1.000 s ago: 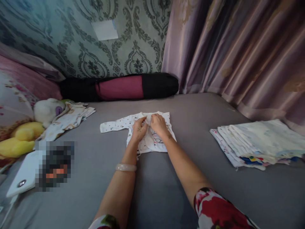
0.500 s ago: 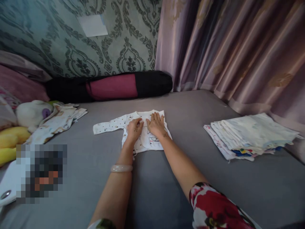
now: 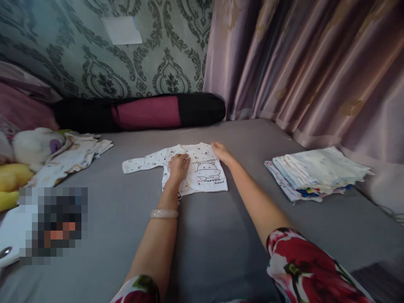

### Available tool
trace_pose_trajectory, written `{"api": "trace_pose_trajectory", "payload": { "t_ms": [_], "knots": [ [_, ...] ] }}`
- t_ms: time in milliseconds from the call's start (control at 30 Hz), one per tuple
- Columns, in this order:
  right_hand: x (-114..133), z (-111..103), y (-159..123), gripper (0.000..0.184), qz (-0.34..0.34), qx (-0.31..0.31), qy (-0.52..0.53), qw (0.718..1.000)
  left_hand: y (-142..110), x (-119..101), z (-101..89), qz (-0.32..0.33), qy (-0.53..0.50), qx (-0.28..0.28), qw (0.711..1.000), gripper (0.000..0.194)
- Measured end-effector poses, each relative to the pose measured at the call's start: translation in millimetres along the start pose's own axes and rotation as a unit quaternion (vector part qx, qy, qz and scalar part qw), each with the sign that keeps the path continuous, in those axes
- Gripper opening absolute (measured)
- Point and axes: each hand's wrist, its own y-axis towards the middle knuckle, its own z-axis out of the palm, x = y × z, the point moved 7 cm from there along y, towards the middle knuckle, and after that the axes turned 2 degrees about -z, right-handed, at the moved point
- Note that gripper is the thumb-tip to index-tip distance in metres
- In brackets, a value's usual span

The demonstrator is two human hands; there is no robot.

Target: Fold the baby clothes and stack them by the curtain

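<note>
A small white baby shirt (image 3: 210, 170) with tiny dark prints and an animal drawing with lettering on its front lies face up on the bed. One long sleeve stretches out to the left, while no sleeve sticks out on the right. My left hand (image 3: 179, 167) rests on the middle of the shirt's chest, its fingers bent and drawn together on the cloth. At the shirt's upper right shoulder edge, my right hand (image 3: 222, 153) has its fingers closed around the border; the fingertips are partly hidden.
A stack of folded clothes (image 3: 315, 172) sits to the right. Along the wall lies a long black and maroon bag (image 3: 147, 112). Patterned clothing (image 3: 71, 158) and a white plush toy (image 3: 34, 145) are at the left, above a pixelated patch. Curtains (image 3: 252, 63) hang beyond the grey bed sheet (image 3: 132, 210).
My right hand has slid from flat on the shirt's front to its upper right edge, uncovering the animal drawing. My left hand stays on the chest. The view has shifted slightly.
</note>
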Motion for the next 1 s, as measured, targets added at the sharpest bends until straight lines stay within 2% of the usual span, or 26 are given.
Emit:
{"api": "trace_pose_trajectory", "payload": {
  "t_ms": [100, 200, 267, 400, 500, 600, 700, 833, 933, 1000],
  "knots": [
    [-30.2, -22.2, -7.5, 0.031, 0.057, -0.006, -0.009, 0.998, -2.2, -2.6, -6.0, -0.007, -0.003, -0.007, 1.0, 0.034],
    [-44.0, -25.4, -20.7, 0.019, 0.079, 0.023, -0.02, 0.996, -7.5, -15.8, -15.9, -0.003, 0.009, -0.044, 0.999, 0.035],
    [-44.0, -23.0, -27.2, 0.017, 0.089, 0.042, -0.025, 0.995, -13.0, -35.1, -15.0, 0.034, 0.018, -0.046, 0.998, 0.034],
    [-34.1, -18.1, -31.3, 0.02, 0.102, 0.085, -0.025, 0.991, -31.8, -82.1, 15.5, 0.167, 0.029, 0.048, 0.984, 0.029],
    [-28.3, -20.1, -30.5, 0.016, 0.103, 0.101, -0.071, 0.987, -47.8, -100.3, 37.8, 0.234, 0.031, 0.095, 0.967, 0.027],
    [-19.5, -21.7, -30.5, 0.015, 0.069, 0.116, -0.137, 0.981, -56.7, -102.8, 48.6, 0.261, 0.021, 0.117, 0.958, 0.043],
    [-7.7, -23.9, -35.0, 0.016, 0.03, 0.1, -0.221, 0.97, -58.7, -96.9, 55.7, 0.246, 0.03, 0.159, 0.956, 0.064],
    [5.9, -26.6, -44.8, 0.027, 0.001, 0.036, -0.3, 0.953, -59.3, -94.1, 57.8, 0.238, 0.031, 0.19, 0.952, 0.073],
    [9.6, -24.3, -47.3, 0.031, -0.012, 0.047, -0.313, 0.948, -60.5, -96.4, 55.5, 0.245, 0.024, 0.201, 0.948, 0.082],
    [10.6, -24.6, -45.1, 0.029, -0.009, 0.057, -0.308, 0.95, -59.5, -98.9, 49.2, 0.251, 0.009, 0.184, 0.95, 0.076]
  ]
}}
